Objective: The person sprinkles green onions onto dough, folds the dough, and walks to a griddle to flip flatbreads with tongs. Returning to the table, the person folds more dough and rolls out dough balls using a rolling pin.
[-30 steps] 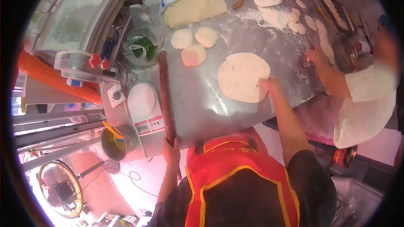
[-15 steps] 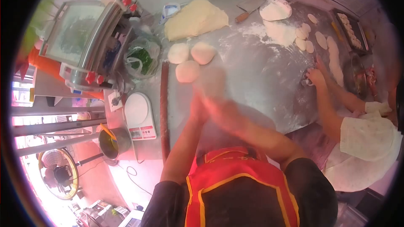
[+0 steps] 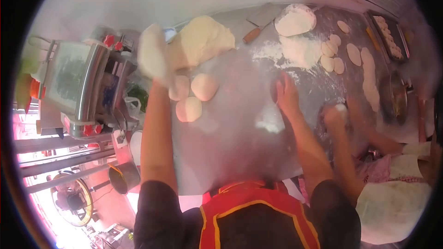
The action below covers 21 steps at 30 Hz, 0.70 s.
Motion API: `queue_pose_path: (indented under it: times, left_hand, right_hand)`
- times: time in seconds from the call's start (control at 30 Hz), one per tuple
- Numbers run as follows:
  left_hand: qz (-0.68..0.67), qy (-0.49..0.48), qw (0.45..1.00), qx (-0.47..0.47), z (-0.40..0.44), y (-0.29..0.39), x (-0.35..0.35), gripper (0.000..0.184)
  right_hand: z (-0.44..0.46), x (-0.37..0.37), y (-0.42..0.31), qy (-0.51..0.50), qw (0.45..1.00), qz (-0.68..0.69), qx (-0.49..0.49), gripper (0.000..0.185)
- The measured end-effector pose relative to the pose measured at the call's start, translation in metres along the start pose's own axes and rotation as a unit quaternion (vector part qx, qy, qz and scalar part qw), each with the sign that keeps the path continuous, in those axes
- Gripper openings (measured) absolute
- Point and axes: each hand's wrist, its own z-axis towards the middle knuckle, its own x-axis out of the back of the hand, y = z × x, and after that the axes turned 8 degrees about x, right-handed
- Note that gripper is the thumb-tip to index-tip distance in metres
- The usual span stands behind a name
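Note:
My left hand [image 3: 161, 82] is raised at the left, mostly hidden behind a blurred flat sheet of dough [image 3: 153, 53] that hangs from it. My right hand [image 3: 287, 93] is over the middle of the table, fingers stretched forward, just in front of the scattered flour [image 3: 295, 53]; nothing shows in it. Between my arms lie three round dough balls [image 3: 204, 87], close together. Behind them rests a large dough mass [image 3: 203, 39], partly covered by the raised sheet.
A co-worker's hand [image 3: 334, 114] is on the table to the right. Small dough discs [image 3: 327, 63], a dough strip [image 3: 369, 78], a metal bowl [image 3: 398, 99] and a tray [image 3: 390, 37] lie beyond. A scraper [image 3: 262, 16] is at the back; a roller machine [image 3: 87, 83] stands left.
The dough sheet has left the table and is up at the left with my left hand. My hands, together half a second ago, are now far apart. The view has shifted.

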Motion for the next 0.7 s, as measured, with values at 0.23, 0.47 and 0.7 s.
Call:
queue_pose_path:
  times: [0.23,0.47,0.7]
  left_hand:
    - [-0.128,-0.152,0.936,0.289,-0.069,-0.057,-0.066,0.048]
    - [0.078,-0.287,0.918,0.263,-0.136,-0.098,-0.019,0.041]
    - [0.207,-0.427,0.850,0.228,-0.113,-0.070,-0.046,0.064]
  right_hand:
    - [0.095,-0.046,0.073,0.065,0.991,-0.119,0.005,0.063]
    - [-0.003,-0.107,-0.002,-0.256,0.907,-0.082,0.324,0.067]
    - [-0.058,-0.048,-0.036,-0.316,0.903,-0.082,0.278,0.067]
